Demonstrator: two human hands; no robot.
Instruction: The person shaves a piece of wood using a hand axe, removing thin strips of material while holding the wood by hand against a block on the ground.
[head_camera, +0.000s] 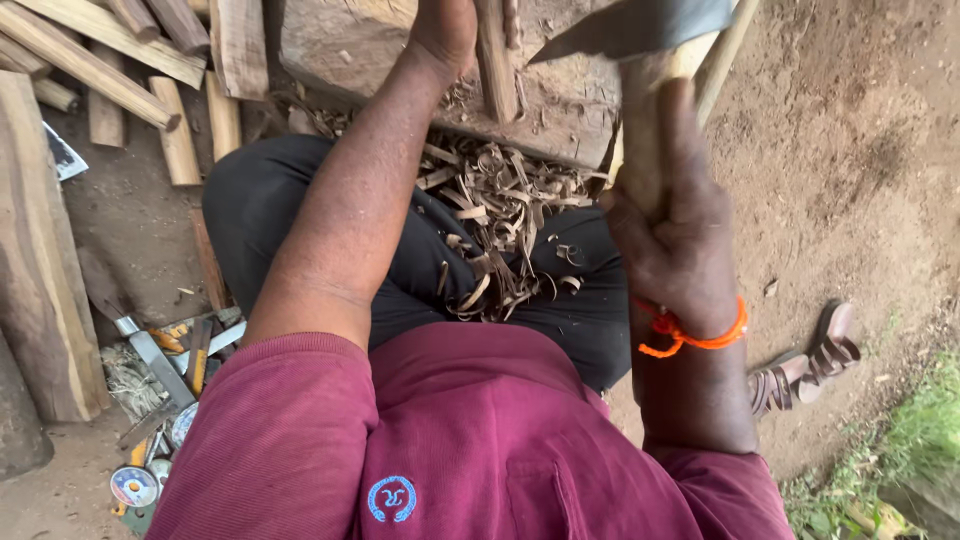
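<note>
The right hand was closed tight around the pale wooden handle of a hatchet, thumb laid along the shaft, and the dark steel blade stood just above the knuckles at the top edge of the view. An orange cord bracelet circled that wrist. The left hand reached forward to a narrow wooden stick standing upright on a chopping block; the stick sat just beside the hand, but the fingers were cut off by the frame, so whether they gripped it could not be told. The blade hung close to the stick's right, slightly apart from it.

Curled wood shavings filled the lap between the black trousers, under both forearms. Split lengths of timber crowded the left side, with a heap of hand tools below them. To the right lay open bare earth, a pair of brown sandals and a patch of grass at the corner.
</note>
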